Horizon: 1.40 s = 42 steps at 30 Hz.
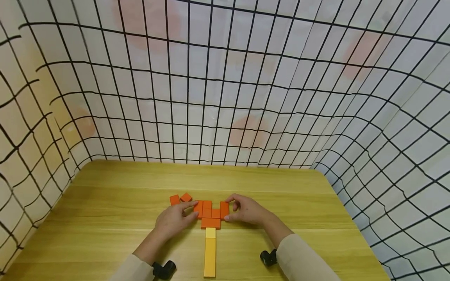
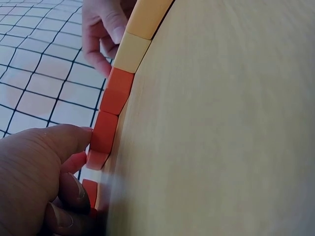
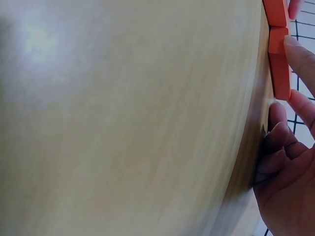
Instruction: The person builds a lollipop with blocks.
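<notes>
- Your left hand, thumb and forefinger parted, holds the left orange oblong wooden-looking block.
- Your right hand likewise pinches the right orange block.
- Both sit well short of the far edge of the desk.
- Probably light, stiff, smooth — grip the short ends.

A wood-grain tabletop is spreading below; black grid mesh is rising along its back and sides, pale sheeting with blurred orange circles showing behind.
</notes>
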Available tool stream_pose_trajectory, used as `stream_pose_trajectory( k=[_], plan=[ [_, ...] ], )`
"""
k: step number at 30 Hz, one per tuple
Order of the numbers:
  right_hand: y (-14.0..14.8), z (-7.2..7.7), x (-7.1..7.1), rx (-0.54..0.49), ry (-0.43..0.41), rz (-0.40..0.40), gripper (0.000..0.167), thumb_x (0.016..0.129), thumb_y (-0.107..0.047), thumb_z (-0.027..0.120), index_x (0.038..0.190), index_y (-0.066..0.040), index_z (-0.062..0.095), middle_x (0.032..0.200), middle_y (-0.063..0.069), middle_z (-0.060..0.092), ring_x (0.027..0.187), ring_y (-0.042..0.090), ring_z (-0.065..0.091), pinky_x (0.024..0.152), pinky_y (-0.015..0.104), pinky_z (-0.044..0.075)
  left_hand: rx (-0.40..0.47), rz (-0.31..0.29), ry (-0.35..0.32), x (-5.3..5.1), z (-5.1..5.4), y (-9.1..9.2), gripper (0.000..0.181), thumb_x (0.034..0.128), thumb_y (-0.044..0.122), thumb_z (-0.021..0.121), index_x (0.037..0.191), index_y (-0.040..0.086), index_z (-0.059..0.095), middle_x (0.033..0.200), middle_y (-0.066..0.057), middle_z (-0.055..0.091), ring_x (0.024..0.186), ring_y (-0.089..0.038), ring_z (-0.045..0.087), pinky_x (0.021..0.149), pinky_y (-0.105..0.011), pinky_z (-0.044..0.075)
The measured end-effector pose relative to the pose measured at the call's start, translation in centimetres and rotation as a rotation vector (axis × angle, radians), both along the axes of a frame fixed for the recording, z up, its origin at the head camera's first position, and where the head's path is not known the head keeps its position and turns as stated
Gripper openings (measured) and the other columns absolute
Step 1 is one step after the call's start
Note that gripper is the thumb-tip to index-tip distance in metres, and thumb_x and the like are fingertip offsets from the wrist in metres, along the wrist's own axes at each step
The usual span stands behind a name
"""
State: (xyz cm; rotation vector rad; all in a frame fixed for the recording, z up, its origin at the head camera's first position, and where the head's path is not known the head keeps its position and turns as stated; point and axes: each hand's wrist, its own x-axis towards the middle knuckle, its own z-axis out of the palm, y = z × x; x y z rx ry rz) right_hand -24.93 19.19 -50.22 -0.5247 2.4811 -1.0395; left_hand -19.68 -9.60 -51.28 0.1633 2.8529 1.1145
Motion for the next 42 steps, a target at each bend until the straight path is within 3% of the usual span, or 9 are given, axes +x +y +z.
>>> stream_pose_trajectory(
  k=[16, 23, 27, 32, 35, 38, 42],
  plan=[
    [-0.2, 0.2, 0.0, -0.011, -0.017, 0.0, 0.049, 0.085, -0.035, 0.084, 0.125, -0.022, 0.061, 0.094, 0.007, 0.053, 0.081, 0.018, 0.048, 0.071, 0.033, 0.041, 0.002, -0.017, 0.005, -0.2, 0.1, -0.2, 0.043, 0.0951, 0.041, 0.071, 0.138, 0.033, 0.066, 0.056, 0.007, 0.041, 0.051, -0.01, 0.035, 0.047, -0.027, 0.025],
    [-0.2, 0.2, -0.1, -0.009, -0.023, -0.013, 0.047, 0.084, -0.036, 0.085, 0.124, -0.024, 0.061, 0.095, 0.004, 0.054, 0.082, 0.017, 0.049, 0.073, 0.033, 0.042, 0.059, -0.004, -0.007, -0.2, 0.1, -0.5, 0.051, 0.0965, 0.04, 0.069, 0.144, 0.025, 0.06, 0.059, 0.005, 0.046, 0.049, -0.01, 0.038, 0.048, -0.027, 0.029],
    [-0.2, 0.2, -0.1, -0.01, -0.022, -0.016, 0.048, 0.084, -0.036, 0.085, 0.123, -0.024, 0.061, 0.094, 0.004, 0.053, 0.08, 0.017, 0.049, 0.072, 0.032, 0.041, 0.067, 0.025, 0.024, -0.6, 0.3, -1.1, 0.05, 0.0961, 0.038, 0.07, 0.142, 0.02, 0.062, 0.06, 0.005, 0.046, 0.049, -0.01, 0.037, 0.048, -0.025, 0.028],
    [-0.1, 0.2, -0.1, -0.015, -0.023, -0.014, 0.048, 0.084, -0.036, 0.085, 0.124, -0.024, 0.061, 0.094, 0.004, 0.053, 0.08, 0.017, 0.048, 0.072, 0.032, 0.041, 0.003, 0.046, 0.068, -1.3, 0.5, -1.8, 0.047, 0.0945, 0.035, 0.072, 0.137, 0.017, 0.065, 0.062, 0.003, 0.046, 0.053, -0.013, 0.038, 0.05, -0.028, 0.029],
    [-0.1, 0.0, -0.1, -0.014, -0.027, -0.013, 0.047, 0.084, -0.037, 0.085, 0.123, -0.025, 0.061, 0.094, 0.004, 0.053, 0.079, 0.017, 0.049, 0.071, 0.032, 0.042, -0.042, 0.056, 0.073, -1.7, 0.5, -2.1, 0.048, 0.0934, 0.035, 0.073, 0.137, 0.016, 0.064, 0.069, 0.001, 0.057, 0.06, -0.014, 0.045, 0.054, -0.03, 0.034],
    [-0.1, 0.0, -0.1, -0.012, -0.031, -0.011, 0.047, 0.084, -0.037, 0.085, 0.123, -0.025, 0.061, 0.094, 0.003, 0.053, 0.079, 0.017, 0.048, 0.072, 0.032, 0.042, -0.082, 0.074, 0.077, -2.0, 0.4, -2.3, 0.05, 0.092, 0.037, 0.074, 0.136, 0.015, 0.064, 0.087, -0.003, 0.071, 0.07, -0.015, 0.056, 0.058, -0.031, 0.042],
    [-0.1, 0.1, -0.1, -0.017, -0.029, -0.008, 0.048, 0.084, -0.036, 0.085, 0.124, -0.024, 0.061, 0.094, 0.005, 0.054, 0.079, 0.017, 0.048, 0.072, 0.032, 0.042, -0.095, 0.095, 0.077, -2.2, 0.3, -2.4, 0.047, 0.0907, 0.038, 0.076, 0.131, 0.015, 0.066, 0.099, -0.004, 0.075, 0.077, -0.017, 0.062, 0.062, -0.033, 0.046]
  ],
)
